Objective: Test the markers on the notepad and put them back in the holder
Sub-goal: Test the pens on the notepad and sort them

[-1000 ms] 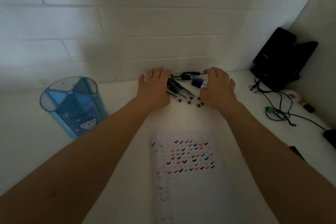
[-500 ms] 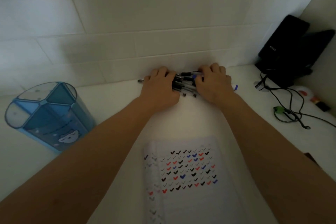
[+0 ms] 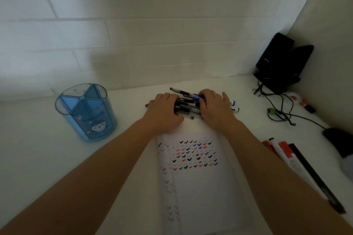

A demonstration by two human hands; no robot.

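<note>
A bundle of several markers (image 3: 188,106), mostly black with one blue, lies on the white desk beyond the notepad. My left hand (image 3: 164,112) presses on the bundle's left end and my right hand (image 3: 214,109) on its right end, fingers curled around the pens. A small black cap (image 3: 192,118) lies loose just in front of them. The white notepad (image 3: 196,187) lies near me, covered in rows of black, red and blue check marks. The blue translucent holder (image 3: 86,110) with divided compartments stands to the left, with no pens in it.
Black speakers (image 3: 280,63) with tangled cables (image 3: 280,112) fill the back right corner. At the right edge lie more red and white markers (image 3: 282,151), a long black item (image 3: 317,177) and a dark mouse (image 3: 340,139). A tiled wall (image 3: 133,34) rises behind the desk.
Both hands have drawn together, squeezing the scattered pens into one tight bundle. The view has tilted, showing more of the desk's right side.
</note>
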